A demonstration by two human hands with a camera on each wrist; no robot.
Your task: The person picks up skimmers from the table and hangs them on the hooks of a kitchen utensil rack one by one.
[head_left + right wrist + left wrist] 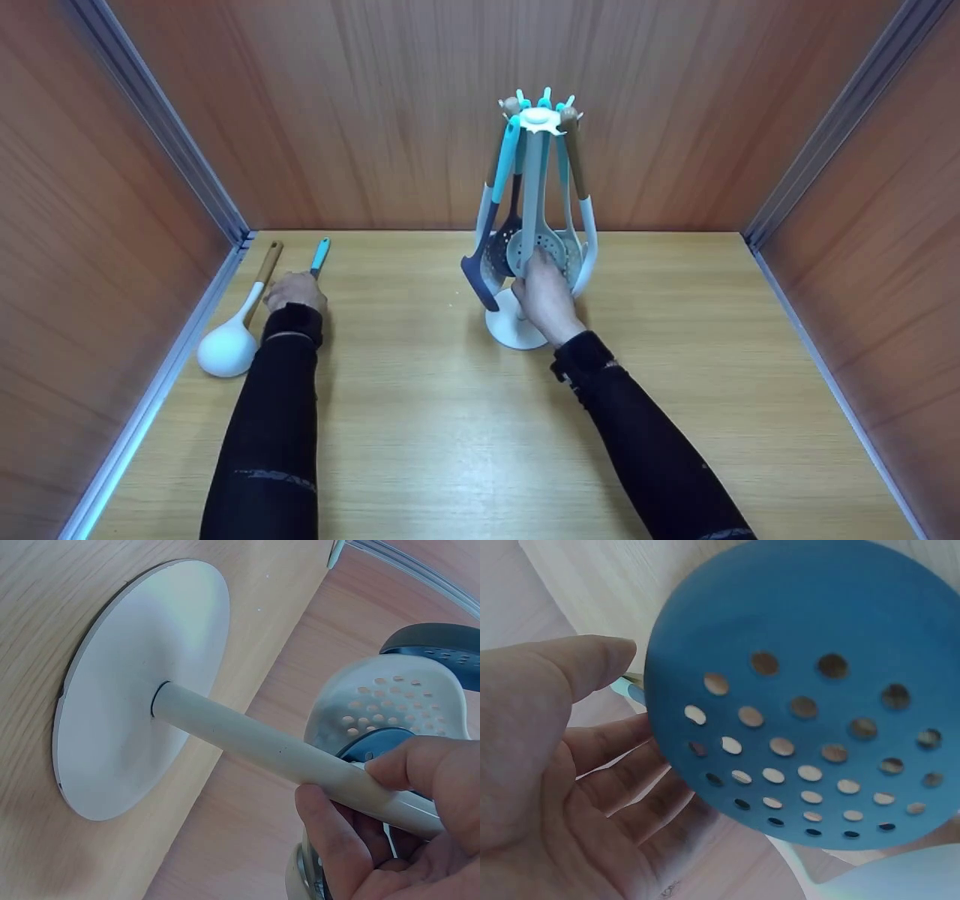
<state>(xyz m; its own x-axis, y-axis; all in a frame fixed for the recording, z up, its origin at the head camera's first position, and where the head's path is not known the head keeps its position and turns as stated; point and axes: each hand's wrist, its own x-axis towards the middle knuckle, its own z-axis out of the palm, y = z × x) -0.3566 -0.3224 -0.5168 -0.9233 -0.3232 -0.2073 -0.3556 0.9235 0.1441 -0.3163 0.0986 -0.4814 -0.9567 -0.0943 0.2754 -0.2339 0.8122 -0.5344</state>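
Note:
My right hand grips the white pole of a utensil stand low down, thumb on one side and fingers curled round the other. The stand's round white base sits on the table. At the left, my left hand is over a blue skimmer, whose light-blue handle shows beyond the knuckles. In the left wrist view the thumb is held apart from the fingers, the thumb tip is close by the skimmer's rim, and the fingertips are partly hidden behind the perforated bowl.
A white ladle with a brown handle lies left of my left hand. Several utensils hang round the stand, among them a dark blue turner and a grey skimmer. Wooden panels enclose the table at the back and sides.

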